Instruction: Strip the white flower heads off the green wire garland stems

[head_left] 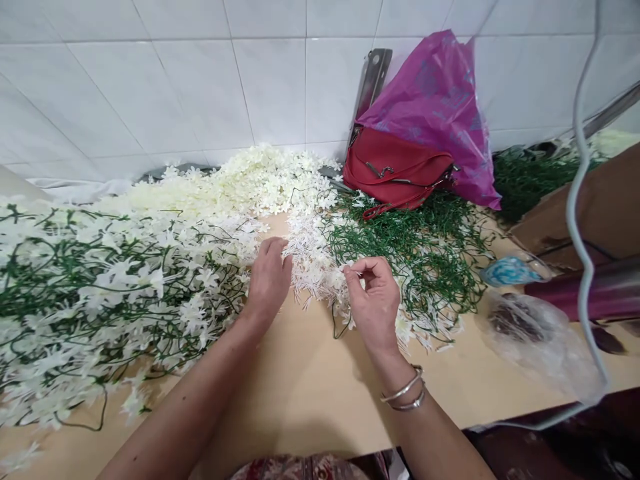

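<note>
My left hand (271, 273) is over the right edge of a large heap of white artificial flowers with green stems (125, 287), its fingers bent and pointing away from me; what lies under the fingertips is hidden. My right hand (374, 293) is pinched, thumb against index finger, on a small white flower piece (347, 267). Between the hands and beyond them lie loose white petal pieces (313, 250). Green plastic stems (415, 240) are piled behind and to the right of my right hand. Cream-white blossoms (265, 173) are heaped along the wall.
A red handbag (400, 167) and a pink plastic bag (435, 100) rest at the back. On the right are a clear bag with dark contents (530, 327), a blue-white packet (513, 271), a cardboard box (585, 207) and a hanging grey cable (575, 220).
</note>
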Tool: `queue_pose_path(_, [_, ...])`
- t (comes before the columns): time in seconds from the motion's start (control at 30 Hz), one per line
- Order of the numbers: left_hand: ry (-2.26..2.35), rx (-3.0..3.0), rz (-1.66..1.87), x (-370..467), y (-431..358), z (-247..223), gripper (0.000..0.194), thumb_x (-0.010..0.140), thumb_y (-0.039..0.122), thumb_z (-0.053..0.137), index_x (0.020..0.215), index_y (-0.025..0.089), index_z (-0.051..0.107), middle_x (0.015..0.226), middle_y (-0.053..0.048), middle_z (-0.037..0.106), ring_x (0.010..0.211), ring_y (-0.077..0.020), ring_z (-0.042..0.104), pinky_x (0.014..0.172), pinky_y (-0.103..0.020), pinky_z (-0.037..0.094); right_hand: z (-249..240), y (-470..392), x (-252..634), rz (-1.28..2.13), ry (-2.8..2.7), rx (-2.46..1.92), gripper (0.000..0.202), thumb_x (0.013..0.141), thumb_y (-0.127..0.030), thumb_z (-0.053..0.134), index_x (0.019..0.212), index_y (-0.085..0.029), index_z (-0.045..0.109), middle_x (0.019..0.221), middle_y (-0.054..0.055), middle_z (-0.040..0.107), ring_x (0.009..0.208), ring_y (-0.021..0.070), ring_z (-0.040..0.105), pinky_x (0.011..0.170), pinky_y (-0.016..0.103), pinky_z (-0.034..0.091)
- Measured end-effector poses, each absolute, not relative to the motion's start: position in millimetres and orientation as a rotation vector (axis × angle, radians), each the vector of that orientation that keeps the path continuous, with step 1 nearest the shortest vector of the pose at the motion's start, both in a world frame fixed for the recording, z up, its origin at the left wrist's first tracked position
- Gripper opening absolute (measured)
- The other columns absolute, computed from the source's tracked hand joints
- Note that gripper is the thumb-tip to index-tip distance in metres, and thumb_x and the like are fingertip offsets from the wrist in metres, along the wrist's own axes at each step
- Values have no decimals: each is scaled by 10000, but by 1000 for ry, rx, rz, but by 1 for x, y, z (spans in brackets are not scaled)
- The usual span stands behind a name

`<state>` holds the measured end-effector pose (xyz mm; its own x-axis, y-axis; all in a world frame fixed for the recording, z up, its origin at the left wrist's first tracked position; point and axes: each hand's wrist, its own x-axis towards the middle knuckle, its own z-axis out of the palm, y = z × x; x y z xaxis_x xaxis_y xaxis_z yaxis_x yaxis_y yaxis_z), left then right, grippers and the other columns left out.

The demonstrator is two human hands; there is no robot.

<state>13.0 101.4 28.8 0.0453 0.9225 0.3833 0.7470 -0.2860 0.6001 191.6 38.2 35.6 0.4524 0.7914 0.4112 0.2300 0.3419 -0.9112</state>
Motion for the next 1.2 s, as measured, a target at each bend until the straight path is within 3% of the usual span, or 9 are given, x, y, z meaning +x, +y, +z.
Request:
queue_pose_path(0.13, [1986, 2266, 654, 10, 128, 37, 328, 956, 13, 472, 1188, 135, 669, 1241, -166, 673, 1116, -289, 675, 987, -397, 539, 37, 39, 196, 373, -1071, -1213, 102, 901, -183, 657, 810, -214, 623, 851, -12, 564, 789, 168, 557, 762, 319, 445])
queue_pose_path(0.3, [2014, 2267, 586, 8, 145, 32, 324, 961, 14, 440, 1101, 142, 704, 1133, -159, 708, 1067, -279, 660, 936, -370, 507, 33, 44, 206, 310, -989, -1220, 77, 892, -211, 696, 841, -209, 639, 866, -8, 578, 791, 169, 561, 765, 321, 449])
queue_pose_path(0.47, [2017, 2261, 599, 6, 141, 42, 285, 995, 120, 466, 965, 176, 744, 1025, -132, 736, 968, -282, 666, 833, -353, 476, 30, 46, 208, 335, -978, -1236, 100, 891, -251, 707, 835, -208, 636, 851, -5, 588, 777, 170, 548, 762, 322, 458])
queue_pose_path(0.67, [1829, 2182, 882, 6, 112, 61, 267, 1017, 274, 542, 1009, 208, 801, 899, -80, 776, 817, -258, 703, 775, -341, 474, 31, 44, 205, 372, -990, -1212, 104, 901, -251, 704, 823, -224, 640, 858, 3, 597, 817, 187, 565, 797, 340, 465])
queue_pose_path(0.77, [1577, 1873, 1093, 6, 95, 62, 236, 962, 352, 640, 1039, 218, 818, 776, -43, 765, 703, -223, 688, 706, -325, 499, 31, 44, 204, 408, -991, -1205, 86, 892, -238, 708, 830, -227, 649, 867, 7, 605, 829, 193, 583, 810, 349, 474])
queue_pose_path(0.9, [1220, 1289, 1187, 8, 80, 57, 363, 751, 487, 870, 973, 204, 827, 840, -54, 795, 789, -214, 735, 715, -306, 574, 30, 43, 200, 451, -1006, -1205, 79, 882, -232, 705, 827, -225, 650, 866, 2, 597, 832, 188, 584, 811, 340, 473])
queue_pose_path(1.0, [1086, 1007, 1206, 11, 71, 50, 456, 601, 490, 975, 917, 199, 823, 857, -45, 793, 809, -181, 737, 760, -286, 594, 29, 43, 196, 492, -1029, -1216, 70, 885, -227, 693, 831, -221, 650, 860, -2, 595, 816, 180, 566, 806, 333, 463])
queue_pose_path(1.2, [1018, 815, 1272, 15, 59, 33, 471, 606, 494, 981, 906, 192, 778, 879, -28, 775, 829, -179, 768, 810, -304, 607, 29, 41, 188, 568, -1081, -1216, 77, 888, -234, 678, 821, -213, 645, 850, -5, 595, 805, 176, 554, 775, 320, 442])
